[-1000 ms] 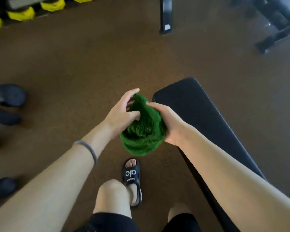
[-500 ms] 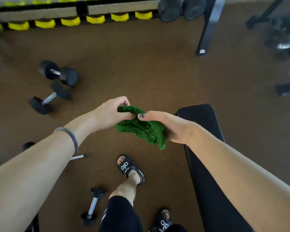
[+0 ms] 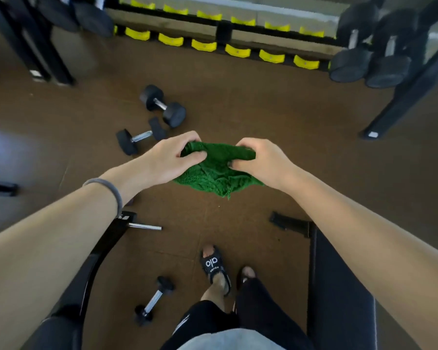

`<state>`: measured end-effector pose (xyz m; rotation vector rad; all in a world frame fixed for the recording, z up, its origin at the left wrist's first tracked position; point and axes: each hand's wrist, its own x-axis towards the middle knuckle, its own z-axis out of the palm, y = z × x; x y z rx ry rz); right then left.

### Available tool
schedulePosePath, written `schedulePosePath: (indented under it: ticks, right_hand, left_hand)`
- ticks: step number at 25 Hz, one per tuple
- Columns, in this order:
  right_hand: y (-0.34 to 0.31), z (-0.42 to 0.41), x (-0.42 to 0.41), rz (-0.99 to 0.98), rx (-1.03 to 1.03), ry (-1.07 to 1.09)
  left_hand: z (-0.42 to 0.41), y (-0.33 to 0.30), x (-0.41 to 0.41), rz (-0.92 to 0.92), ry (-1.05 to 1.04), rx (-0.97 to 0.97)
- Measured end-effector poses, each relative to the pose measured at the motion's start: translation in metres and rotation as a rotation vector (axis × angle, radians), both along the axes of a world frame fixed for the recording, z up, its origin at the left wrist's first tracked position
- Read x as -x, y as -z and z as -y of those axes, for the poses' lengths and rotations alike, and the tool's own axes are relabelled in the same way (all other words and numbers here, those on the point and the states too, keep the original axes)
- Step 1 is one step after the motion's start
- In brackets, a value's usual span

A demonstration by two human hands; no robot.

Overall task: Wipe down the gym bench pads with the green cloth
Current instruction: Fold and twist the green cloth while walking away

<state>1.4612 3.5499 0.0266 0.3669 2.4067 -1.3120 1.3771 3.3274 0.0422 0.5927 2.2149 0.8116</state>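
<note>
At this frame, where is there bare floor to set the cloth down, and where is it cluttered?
Bare brown floor lies between the yellow-tabbed rack and the hands, right of the dumbbell pair. Another patch lies under the green cloth, above the sandal. The lower left is crowded: a small dumbbell and a black frame.

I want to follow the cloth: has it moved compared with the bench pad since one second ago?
Yes. The green cloth was beside the far end of the bench pad; now both hands hold it spread out over the floor, beyond and left of that pad.
</note>
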Motion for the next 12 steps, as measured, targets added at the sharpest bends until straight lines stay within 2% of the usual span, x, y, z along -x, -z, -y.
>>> schedulePosePath:
  ticks: [2,5,7,10,12]
  right_hand:
    - [-0.008,0.008,0.03,-0.001,0.097,0.073]
    - [-0.012,0.019,0.07,0.154,0.473,0.225]
    - [-0.01,0.026,0.099,0.254,0.679,0.192]
    - [-0.004,0.032,0.144,0.305,0.759,0.116]
    - [-0.005,0.041,0.176,0.323,0.731,0.171]
  left_hand:
    - [0.016,-0.004,0.018,0.031,-0.167,-0.064]
    - [0.034,-0.002,0.043,0.119,-0.518,-0.174]
    - [0.044,0.001,0.062,0.232,-0.71,-0.245]
    - [0.057,-0.003,0.088,0.37,-0.864,-0.276]
    - [0.065,-0.005,0.108,0.42,-0.896,-0.278]
